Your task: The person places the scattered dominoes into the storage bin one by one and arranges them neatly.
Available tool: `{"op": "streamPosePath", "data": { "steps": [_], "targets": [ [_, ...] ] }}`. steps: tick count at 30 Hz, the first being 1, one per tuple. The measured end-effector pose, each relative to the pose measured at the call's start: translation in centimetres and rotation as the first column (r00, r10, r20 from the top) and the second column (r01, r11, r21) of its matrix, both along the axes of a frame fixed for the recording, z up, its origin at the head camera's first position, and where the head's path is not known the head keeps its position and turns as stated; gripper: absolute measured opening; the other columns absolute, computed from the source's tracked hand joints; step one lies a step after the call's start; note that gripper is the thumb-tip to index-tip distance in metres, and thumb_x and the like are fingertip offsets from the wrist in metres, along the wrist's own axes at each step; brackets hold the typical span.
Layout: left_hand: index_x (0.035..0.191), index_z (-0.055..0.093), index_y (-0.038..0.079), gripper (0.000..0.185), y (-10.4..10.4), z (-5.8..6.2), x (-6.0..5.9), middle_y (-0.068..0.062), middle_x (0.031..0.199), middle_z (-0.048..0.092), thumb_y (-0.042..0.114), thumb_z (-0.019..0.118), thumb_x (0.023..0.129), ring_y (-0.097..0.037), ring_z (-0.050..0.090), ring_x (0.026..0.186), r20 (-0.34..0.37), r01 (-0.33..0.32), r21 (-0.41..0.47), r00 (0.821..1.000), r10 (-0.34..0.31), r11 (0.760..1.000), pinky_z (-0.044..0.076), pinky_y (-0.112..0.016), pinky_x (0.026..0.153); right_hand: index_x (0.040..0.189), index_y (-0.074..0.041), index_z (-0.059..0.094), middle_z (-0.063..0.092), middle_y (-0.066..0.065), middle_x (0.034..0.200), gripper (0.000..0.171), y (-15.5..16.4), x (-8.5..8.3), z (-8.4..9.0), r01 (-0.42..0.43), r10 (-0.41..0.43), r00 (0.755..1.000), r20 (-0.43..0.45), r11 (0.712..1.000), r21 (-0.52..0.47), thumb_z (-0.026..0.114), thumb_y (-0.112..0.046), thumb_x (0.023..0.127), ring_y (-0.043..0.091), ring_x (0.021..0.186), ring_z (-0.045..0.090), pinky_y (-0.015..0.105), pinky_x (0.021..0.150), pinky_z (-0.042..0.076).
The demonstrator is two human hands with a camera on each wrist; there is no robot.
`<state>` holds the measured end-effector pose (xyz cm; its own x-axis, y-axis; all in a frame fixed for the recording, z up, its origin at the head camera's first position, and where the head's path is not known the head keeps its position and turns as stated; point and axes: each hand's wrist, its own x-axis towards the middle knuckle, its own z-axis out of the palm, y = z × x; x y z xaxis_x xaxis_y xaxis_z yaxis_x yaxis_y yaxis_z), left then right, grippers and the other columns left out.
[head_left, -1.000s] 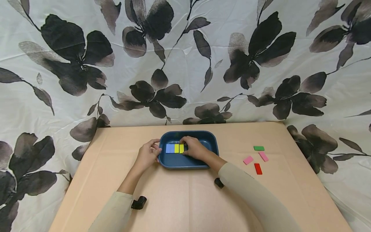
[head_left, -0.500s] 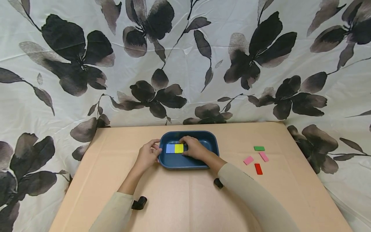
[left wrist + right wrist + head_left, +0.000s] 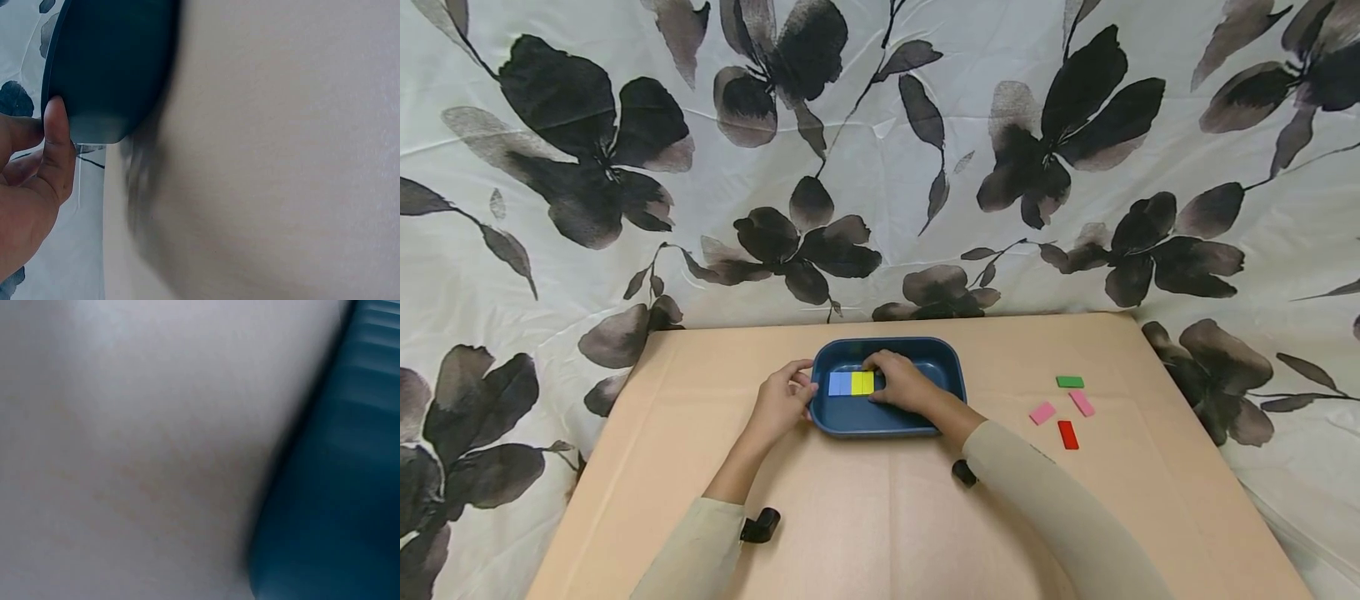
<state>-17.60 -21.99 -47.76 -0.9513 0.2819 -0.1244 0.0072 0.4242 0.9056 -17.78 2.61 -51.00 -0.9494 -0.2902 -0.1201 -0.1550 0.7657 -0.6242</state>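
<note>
A dark blue tray (image 3: 842,427) stands near the table's far edge. In it, two blue tiles (image 3: 840,384) and two yellow tiles lie side by side in a row. My left hand (image 3: 781,403) holds the tray's left end; the left wrist view shows thumb and finger pinching the rim (image 3: 51,69). Reaching in from the right, my right hand (image 3: 906,385) has its thumb and forefinger at the near and far ends of the rightmost yellow tile (image 3: 868,382). The right wrist view shows only the tray's outer wall (image 3: 350,487) and the table, with the hand out of sight.
Right of the tray lie a green tile (image 3: 1070,382), two pink tiles (image 3: 1042,413) and a red tile (image 3: 1067,434) on the beige table (image 3: 887,517). A floral cloth (image 3: 925,167) hangs behind the table.
The rightmost yellow tile has slid slightly left under my right hand, closing the thin gap to its neighbour. My left hand keeps its place on the tray.
</note>
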Motion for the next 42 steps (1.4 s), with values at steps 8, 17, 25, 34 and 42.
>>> {"op": "streamPosePath", "data": {
  "steps": [8, 17, 25, 34, 42],
  "targets": [
    [0.140, 0.057, -0.003, 0.042, -0.1, -0.1, 0.0, -0.019, 0.102, 0.059, -0.002, 0.064, 0.098, -0.014, 0.061, 0.059, -0.008, 0.002, 0.015, 1.000, -0.002, 1.000, 0.064, -0.046, 0.057, 0.133, -0.010, 0.062, 0.059, 0.008, 0.128, 0.056, 0.3, 0.3, 1.1, 0.010, -0.010, 1.000, 0.006, 1.000, -0.015, 0.087, -0.019, 0.084, 0.022, 0.113, 0.061, 0.036, 0.100, 0.058],
    [0.140, 0.057, -0.003, 0.042, -0.1, -0.2, 0.0, -0.018, 0.101, 0.059, 0.000, 0.064, 0.098, -0.014, 0.061, 0.059, -0.013, 0.005, 0.006, 1.000, -0.005, 1.000, 0.064, -0.049, 0.058, 0.137, -0.007, 0.059, 0.061, 0.009, 0.130, 0.059, 2.3, 1.3, 4.4, 0.036, -0.040, 0.997, -0.063, 0.997, -0.061, 0.086, -0.017, 0.085, 0.025, 0.113, 0.063, 0.037, 0.099, 0.059],
    [0.140, 0.057, -0.003, 0.043, -0.1, -0.2, 0.0, -0.018, 0.101, 0.059, 0.000, 0.064, 0.099, -0.013, 0.061, 0.058, -0.008, 0.007, 0.006, 1.000, -0.007, 1.000, 0.064, -0.047, 0.058, 0.142, -0.006, 0.055, 0.064, 0.012, 0.128, 0.063, 5.5, 3.1, 7.0, 0.040, -0.055, 0.992, -0.116, 0.991, -0.128, 0.084, -0.021, 0.088, 0.023, 0.107, 0.062, 0.037, 0.092, 0.060],
    [0.141, 0.056, -0.003, 0.043, -0.1, -0.1, -0.2, -0.018, 0.101, 0.059, -0.001, 0.064, 0.099, -0.014, 0.061, 0.058, -0.004, 0.013, -0.002, 1.000, -0.013, 1.000, 0.065, -0.047, 0.058, 0.142, -0.005, 0.055, 0.066, 0.013, 0.126, 0.062, 10.3, 5.4, 8.1, 0.111, -0.144, 0.981, -0.127, 0.965, -0.239, 0.083, -0.017, 0.089, 0.027, 0.108, 0.063, 0.045, 0.095, 0.060],
    [0.141, 0.056, -0.004, 0.043, -0.3, -0.1, -0.4, -0.018, 0.101, 0.059, -0.001, 0.064, 0.099, -0.013, 0.061, 0.058, -0.006, 0.019, -0.002, 1.000, -0.019, 1.000, 0.064, -0.044, 0.056, 0.134, -0.008, 0.062, 0.069, 0.010, 0.118, 0.054, 15.3, 7.5, 7.3, 0.195, -0.248, 0.954, -0.167, 0.940, -0.280, 0.084, -0.023, 0.088, 0.022, 0.104, 0.066, 0.030, 0.091, 0.061]
  ]
}}
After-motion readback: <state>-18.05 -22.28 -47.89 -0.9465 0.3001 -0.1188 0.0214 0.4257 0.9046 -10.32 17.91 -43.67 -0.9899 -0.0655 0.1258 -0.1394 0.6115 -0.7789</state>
